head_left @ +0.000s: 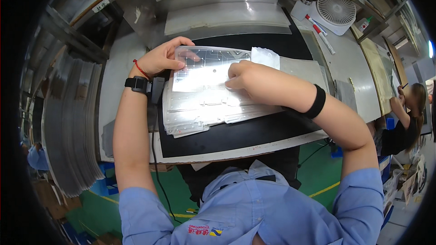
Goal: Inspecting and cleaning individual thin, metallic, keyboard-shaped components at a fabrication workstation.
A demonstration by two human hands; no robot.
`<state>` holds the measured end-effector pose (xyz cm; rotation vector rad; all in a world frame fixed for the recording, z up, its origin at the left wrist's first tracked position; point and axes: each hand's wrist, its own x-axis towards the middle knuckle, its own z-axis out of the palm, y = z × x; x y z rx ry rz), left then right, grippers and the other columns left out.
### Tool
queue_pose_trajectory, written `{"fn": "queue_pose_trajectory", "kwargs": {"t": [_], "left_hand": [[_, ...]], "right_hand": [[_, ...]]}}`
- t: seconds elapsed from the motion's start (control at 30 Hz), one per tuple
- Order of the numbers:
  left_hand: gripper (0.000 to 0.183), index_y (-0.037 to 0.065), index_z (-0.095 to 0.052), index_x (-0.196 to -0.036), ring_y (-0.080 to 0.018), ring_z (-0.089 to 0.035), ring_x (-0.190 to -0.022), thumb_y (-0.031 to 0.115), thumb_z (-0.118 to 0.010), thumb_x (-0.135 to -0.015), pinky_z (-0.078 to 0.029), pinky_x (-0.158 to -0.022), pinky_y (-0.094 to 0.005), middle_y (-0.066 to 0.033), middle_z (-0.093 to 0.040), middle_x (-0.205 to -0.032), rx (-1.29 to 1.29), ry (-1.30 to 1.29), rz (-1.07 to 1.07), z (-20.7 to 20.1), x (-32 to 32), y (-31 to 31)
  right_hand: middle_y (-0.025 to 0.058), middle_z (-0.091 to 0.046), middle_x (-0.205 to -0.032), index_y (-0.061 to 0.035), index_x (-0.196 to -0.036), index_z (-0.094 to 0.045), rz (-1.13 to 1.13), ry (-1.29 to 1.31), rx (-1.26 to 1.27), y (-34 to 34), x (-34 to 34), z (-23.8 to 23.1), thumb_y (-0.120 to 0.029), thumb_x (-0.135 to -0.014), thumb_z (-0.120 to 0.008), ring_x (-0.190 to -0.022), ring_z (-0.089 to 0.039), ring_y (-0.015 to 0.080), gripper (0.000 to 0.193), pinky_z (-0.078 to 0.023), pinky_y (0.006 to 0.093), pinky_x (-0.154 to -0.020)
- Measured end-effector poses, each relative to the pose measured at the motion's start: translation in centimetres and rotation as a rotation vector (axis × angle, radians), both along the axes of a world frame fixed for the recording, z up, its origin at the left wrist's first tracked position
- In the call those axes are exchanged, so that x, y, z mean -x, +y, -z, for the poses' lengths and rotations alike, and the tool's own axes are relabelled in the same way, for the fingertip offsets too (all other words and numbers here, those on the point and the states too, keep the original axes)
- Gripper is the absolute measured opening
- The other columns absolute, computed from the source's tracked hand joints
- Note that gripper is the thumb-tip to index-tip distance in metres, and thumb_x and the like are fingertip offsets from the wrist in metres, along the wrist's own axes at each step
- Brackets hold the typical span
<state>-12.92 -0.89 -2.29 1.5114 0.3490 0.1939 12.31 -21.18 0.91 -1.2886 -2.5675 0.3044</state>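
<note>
My left hand (164, 57) holds the left edge of a clear plastic circuit sheet (204, 70) with thin dark traces, thumb on top. My right hand (241, 75) is closed in a loose fist and presses down on the sheet's right part. The sheet lies on a stack of similar clear sheets (200, 111), which rests on a black mat (245, 134) on the workbench. A white cloth or crumpled tissue (265, 57) sits just beyond my right hand. My left wrist wears a black watch and a red string; my right forearm has a black band.
A tall stack of grey sheets (72, 122) stands at the left. More clear film (227, 18) lies at the back. A white fan (336, 10), pens (320, 31) and a small bottle are at the back right. Another person (404, 118) works at the right.
</note>
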Motion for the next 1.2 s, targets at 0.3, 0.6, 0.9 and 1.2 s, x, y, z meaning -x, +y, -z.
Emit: {"fn": "queue_pose_trajectory", "kwargs": {"t": [0.3, 0.6, 0.9, 1.2], "left_hand": [[0.059, 0.007, -0.044, -0.13, -0.0133, -0.068, -0.085, 0.003, -0.074, -0.079, -0.054, -0.073, -0.0218, -0.0151, -0.066, -0.115, 0.058, -0.059, -0.018, 0.0, 0.3, 0.3], [0.059, 0.008, -0.045, -0.129, -0.0146, -0.068, -0.084, 0.002, -0.075, -0.078, -0.055, -0.074, -0.0231, -0.0153, -0.065, -0.115, 0.096, -0.076, -0.042, 0.1, 0.4, 0.5], [0.065, 0.007, -0.046, -0.131, -0.0128, -0.066, -0.083, 0.008, -0.079, -0.075, -0.053, -0.075, -0.0227, -0.0138, -0.065, -0.114, 0.088, -0.053, -0.091, 0.3, 0.8, 0.4], [0.067, 0.01, -0.045, -0.131, -0.0123, -0.064, -0.085, 0.015, -0.08, -0.074, -0.051, -0.077, -0.0246, -0.0116, -0.065, -0.111, 0.085, -0.026, -0.113, 0.3, 0.6, 0.2]], "right_hand": [[0.0136, -0.061, -0.1, -0.0011, -0.109, -0.068, 0.418, 0.204, -0.361, -4.6, -7.5, -2.8, 0.013, -0.076, -0.056, -0.092, -0.061, 0.0289, 0.038, -0.049, 0.0316, -0.081], [0.0149, -0.066, -0.105, -0.0032, -0.11, -0.069, 0.89, 0.239, -0.696, -4.4, -22.3, -3.0, 0.002, -0.085, -0.056, -0.096, -0.064, 0.0282, 0.029, -0.05, 0.0325, -0.082], [0.0162, -0.066, -0.116, -0.003, -0.125, -0.061, 1.041, 0.206, -0.442, -6.3, -29.1, -3.1, -0.027, -0.087, -0.068, -0.107, -0.062, 0.0281, 0.045, -0.048, 0.037, -0.093], [0.0153, -0.069, -0.101, 0.0016, -0.104, -0.068, 1.285, -0.028, 0.288, -16.0, -29.2, -0.8, -0.028, -0.085, -0.069, -0.094, -0.066, 0.0254, 0.035, -0.05, 0.0365, -0.081]]}}
